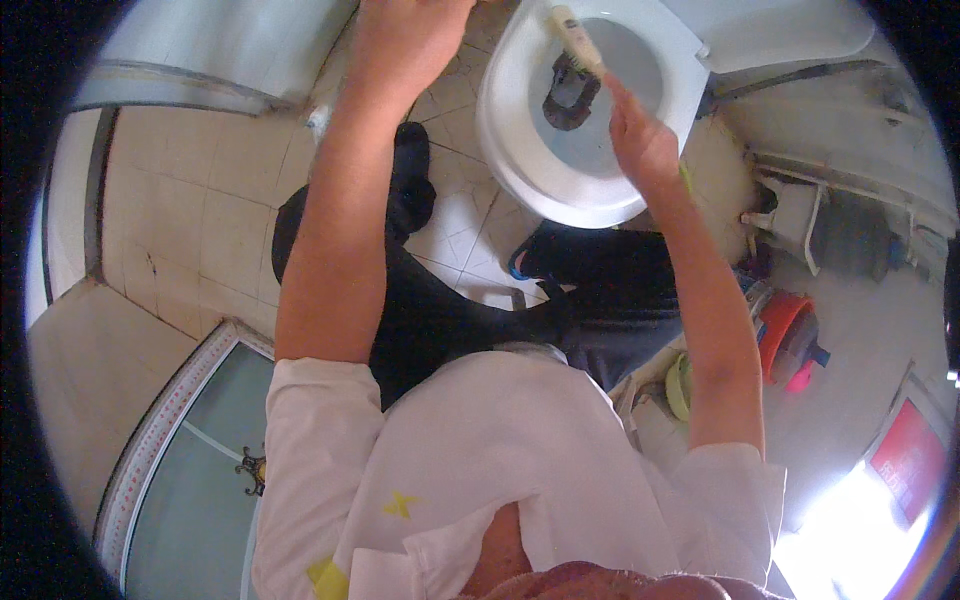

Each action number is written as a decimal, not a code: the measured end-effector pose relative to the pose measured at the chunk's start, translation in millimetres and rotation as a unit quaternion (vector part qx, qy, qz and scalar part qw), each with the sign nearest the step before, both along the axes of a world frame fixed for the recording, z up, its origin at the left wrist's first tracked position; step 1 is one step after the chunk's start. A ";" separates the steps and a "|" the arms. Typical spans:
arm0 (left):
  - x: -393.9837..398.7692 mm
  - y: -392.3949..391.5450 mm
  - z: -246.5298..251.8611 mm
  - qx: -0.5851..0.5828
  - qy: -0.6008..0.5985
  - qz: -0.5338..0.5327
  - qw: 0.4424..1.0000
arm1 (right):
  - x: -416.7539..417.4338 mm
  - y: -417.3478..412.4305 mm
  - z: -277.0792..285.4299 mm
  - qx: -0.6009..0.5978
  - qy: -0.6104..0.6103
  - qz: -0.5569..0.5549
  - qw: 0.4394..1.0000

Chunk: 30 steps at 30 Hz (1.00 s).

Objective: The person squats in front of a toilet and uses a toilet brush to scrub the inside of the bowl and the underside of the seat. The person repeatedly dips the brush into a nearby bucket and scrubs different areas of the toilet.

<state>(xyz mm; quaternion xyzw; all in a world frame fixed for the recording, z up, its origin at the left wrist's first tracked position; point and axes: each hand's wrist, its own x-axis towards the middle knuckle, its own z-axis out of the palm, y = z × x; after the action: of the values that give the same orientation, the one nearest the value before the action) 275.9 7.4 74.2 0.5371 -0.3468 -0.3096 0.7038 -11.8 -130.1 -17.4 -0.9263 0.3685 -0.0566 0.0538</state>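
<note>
My right hand (pixel 641 142) is closed on the thin end of a cream-coloured brush (pixel 577 41). The brush slants up and left over the open bowl of a white toilet (pixel 504 124), its bristles facing down. Under it, in the bowl, shows a dark, ring-shaped patch (pixel 566 112); whether it is dirt or a separate object, I cannot tell. My left hand (pixel 412 34) is at the top edge, left of the toilet, with its fingers largely cut off by the frame, so what it holds or touches is hidden.
The white toilet lid (pixel 787 34) is raised at the upper right. Tiled floor (pixel 457 202) lies between my legs in dark trousers. On the right are a red basin (pixel 784 330), a green basin (pixel 679 386) and a white rack (pixel 799 217). A framed glass panel (pixel 195 480) is at lower left.
</note>
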 end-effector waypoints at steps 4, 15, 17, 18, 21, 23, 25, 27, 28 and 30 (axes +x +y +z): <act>4.9 -2.1 -7.0 -0.012 0.015 0.001 1.000 | -2.6 -19.9 10.1 0.016 0.017 -0.093 0.995; 14.5 11.7 4.6 -0.003 -0.020 0.019 1.000 | -62.0 58.0 32.8 0.131 -0.012 -0.032 0.991; 13.0 13.4 10.5 0.014 -0.023 0.025 0.999 | -74.4 60.4 28.3 0.161 -0.068 -0.083 0.981; 11.8 13.0 12.6 0.017 -0.021 0.026 0.999 | -75.8 61.8 28.2 0.145 -0.047 -0.069 0.986; 12.6 13.9 10.1 -0.001 -0.018 0.015 1.000 | -74.7 62.9 25.6 0.112 0.024 -0.028 0.993; 12.5 11.6 5.3 -0.012 -0.012 0.007 1.000 | -64.6 55.7 19.4 0.107 0.082 -0.007 0.991; 11.7 10.9 0.3 -0.008 -0.003 0.010 1.000 | -44.5 55.6 19.9 0.115 0.085 0.003 0.990; 12.9 11.6 -1.8 -0.010 0.000 0.013 1.000 | -35.9 53.0 19.4 0.107 0.074 0.009 0.991; 13.8 11.9 -1.5 -0.012 0.003 0.015 1.000 | -35.0 51.4 17.5 0.096 0.062 0.010 0.993; 16.7 12.2 1.4 -0.012 0.007 0.021 1.000 | -35.9 49.8 18.2 0.083 0.058 0.020 0.995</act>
<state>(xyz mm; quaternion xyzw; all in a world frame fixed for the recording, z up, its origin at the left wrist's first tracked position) 292.6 19.6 75.5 0.5337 -0.3345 -0.2943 0.7188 -47.7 -80.3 0.8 -0.9275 0.3561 0.0292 0.1101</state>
